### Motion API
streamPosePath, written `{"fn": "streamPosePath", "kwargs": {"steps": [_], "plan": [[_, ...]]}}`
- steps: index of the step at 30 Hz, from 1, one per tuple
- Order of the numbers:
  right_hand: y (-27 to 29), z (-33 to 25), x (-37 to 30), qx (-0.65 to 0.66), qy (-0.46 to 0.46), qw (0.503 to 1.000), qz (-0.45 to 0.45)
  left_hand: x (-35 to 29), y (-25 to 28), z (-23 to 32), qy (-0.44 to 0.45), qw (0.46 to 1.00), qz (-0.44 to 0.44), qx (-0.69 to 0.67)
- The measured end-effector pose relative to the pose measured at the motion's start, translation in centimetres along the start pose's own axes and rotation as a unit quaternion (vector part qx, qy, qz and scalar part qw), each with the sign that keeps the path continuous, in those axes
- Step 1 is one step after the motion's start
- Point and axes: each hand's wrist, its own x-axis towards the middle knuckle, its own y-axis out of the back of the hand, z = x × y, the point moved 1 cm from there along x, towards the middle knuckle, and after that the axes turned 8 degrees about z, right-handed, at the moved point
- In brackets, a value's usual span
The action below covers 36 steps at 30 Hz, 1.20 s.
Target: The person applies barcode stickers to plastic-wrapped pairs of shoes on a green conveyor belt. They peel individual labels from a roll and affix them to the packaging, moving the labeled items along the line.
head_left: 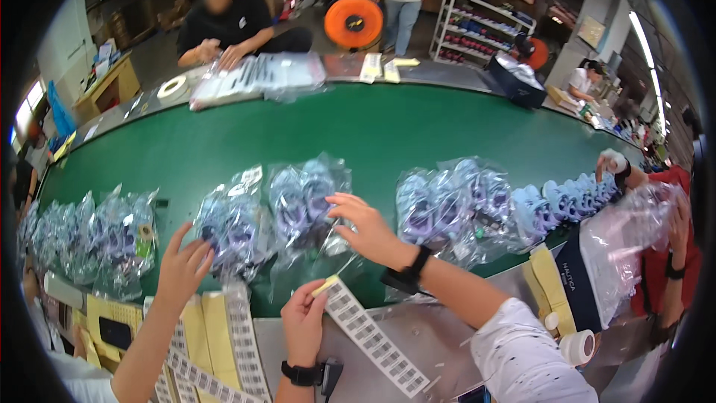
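Between the thumb and fingers of my left hand (302, 321) is the yellow-tipped top end of a strip of barcode labels (377, 338), which slants down to the right over the metal ledge. My right hand (365, 230) reaches across to a transparent bag of light blue and purple shoes (298, 205) on the green belt. Its fingers are stretched out and apart, with the tips at the bag's right side. Black bands circle both my wrists. Just left, a co-worker's hand (183, 265) touches another bagged pair of shoes (235, 227).
More bagged shoes (451, 205) lie on the green belt (358, 123) to the right and left. Label sheets (242, 336) and a dark phone (115, 333) rest along the near ledge. A co-worker in red handles plastic bags (626, 239) at right; another person sits across.
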Motion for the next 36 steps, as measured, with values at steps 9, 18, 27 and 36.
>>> {"fn": "streamPosePath", "kwargs": {"steps": [9,18,27,36], "plan": [[3.0,-4.7,-5.9,0.138,-0.170,0.968,-0.124,-0.1,-1.7,-0.3,0.013,1.000,-0.024,0.011],[2.8,-4.9,-5.8,0.081,-0.051,0.992,-0.087,0.0,-2.1,-0.1,-0.007,1.000,-0.021,0.010],[2.0,-4.5,-6.8,0.088,-0.068,0.992,-0.051,-0.2,-2.5,-0.8,0.017,1.000,0.000,0.016],[3.8,-3.0,-7.9,0.147,-0.211,0.956,-0.142,-0.4,-3.9,-1.6,-0.022,0.996,-0.010,0.081]]}}
